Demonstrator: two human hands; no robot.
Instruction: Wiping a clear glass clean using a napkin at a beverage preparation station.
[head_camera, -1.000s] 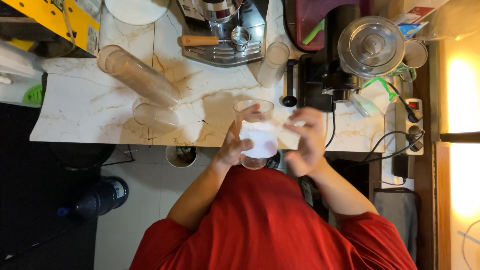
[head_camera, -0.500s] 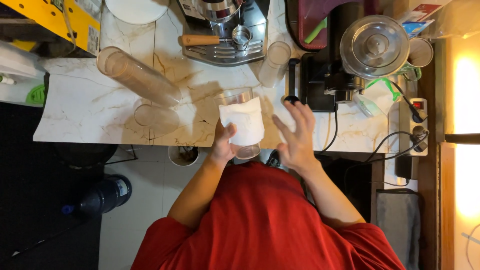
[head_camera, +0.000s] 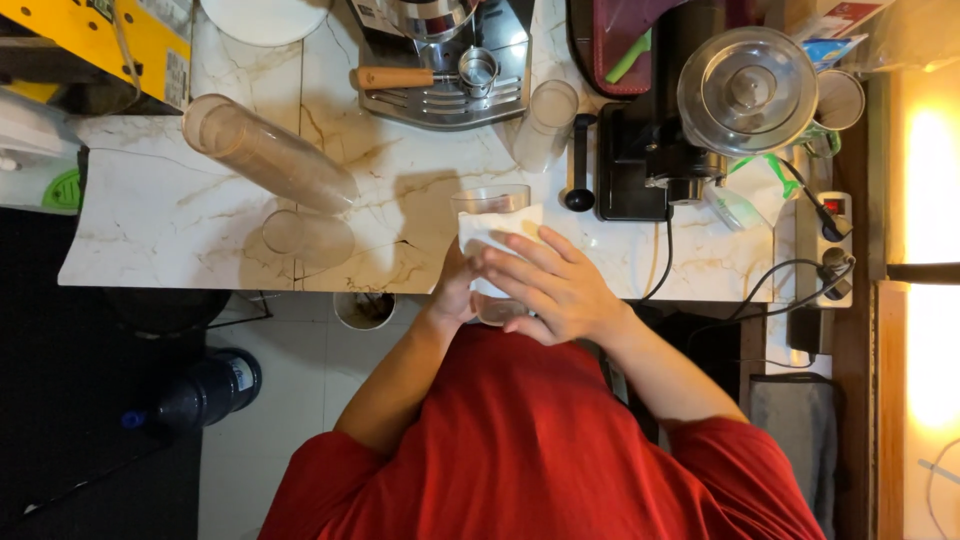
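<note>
Both hands close around 1 clear plastic cup (head_camera: 492, 205) wrapped in a white paper napkin (head_camera: 497, 232), held at the near edge of the veined marble counter (head_camera: 180, 215). The right hand (head_camera: 548, 285) lies over the napkin, fingers curled across it; the left hand (head_camera: 455, 290) grips the cup's underside — mostly hidden behind the right. A tall stack of clear cups (head_camera: 265, 152) lies tilted to the left, with a steel espresso machine (head_camera: 445, 60) beyond and a black grinder (head_camera: 650, 165) just right of the cup.
</note>
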